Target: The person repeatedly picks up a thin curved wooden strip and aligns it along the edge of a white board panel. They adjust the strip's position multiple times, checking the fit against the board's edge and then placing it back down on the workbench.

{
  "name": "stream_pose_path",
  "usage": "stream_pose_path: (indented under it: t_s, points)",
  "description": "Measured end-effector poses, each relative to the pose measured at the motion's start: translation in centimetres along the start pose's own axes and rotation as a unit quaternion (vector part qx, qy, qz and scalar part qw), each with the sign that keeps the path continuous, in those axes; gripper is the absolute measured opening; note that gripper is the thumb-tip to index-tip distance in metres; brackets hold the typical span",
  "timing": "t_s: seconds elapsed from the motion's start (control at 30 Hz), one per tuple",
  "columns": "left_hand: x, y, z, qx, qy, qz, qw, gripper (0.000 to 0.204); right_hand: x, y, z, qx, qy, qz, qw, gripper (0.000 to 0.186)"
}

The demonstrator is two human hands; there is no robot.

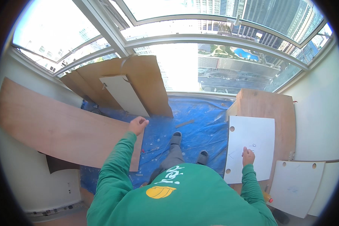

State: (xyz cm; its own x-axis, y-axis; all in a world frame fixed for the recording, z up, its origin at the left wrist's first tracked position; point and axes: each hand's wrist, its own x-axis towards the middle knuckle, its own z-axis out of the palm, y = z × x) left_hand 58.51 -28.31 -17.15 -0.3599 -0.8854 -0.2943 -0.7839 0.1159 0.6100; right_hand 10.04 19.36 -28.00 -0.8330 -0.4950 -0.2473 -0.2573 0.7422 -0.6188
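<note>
My left hand (pixel 138 125) is held out with its fingers curled together, and nothing shows in them. Beneath and beside it lies the near end of a long brown wood panel (pixel 71 124). Over on the right, my right hand (pixel 248 156) is closed above a white board (pixel 248 132) with round holes near one edge and pen marks on its face. Whether the right fingers pinch something small cannot be made out. The white board rests on a larger wooden piece (pixel 265 103).
Blue sheeting (pixel 184 109) covers the floor under my feet, with a thin strip (pixel 184 123) lying on it. A brown sheet (pixel 147 83) and a narrow white panel (pixel 126 94) lean by the windows. More white boards (pixel 297 184) stand at right, near an orange-handled tool (pixel 267 197).
</note>
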Motion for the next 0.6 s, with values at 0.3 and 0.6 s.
stream_pose_path:
  t_s: [0.3,0.6]
  points:
    - [28.9,-0.6,-17.8,-0.131,0.209,0.043,0.968,0.061,-11.2,-12.0,5.8,0.092,-0.154,0.067,0.982,0.028]
    - [39.0,-2.9,-18.5,0.068,0.156,0.014,0.985,0.059,-11.9,-18.1,8.4,0.015,-0.108,0.087,0.990,0.035]
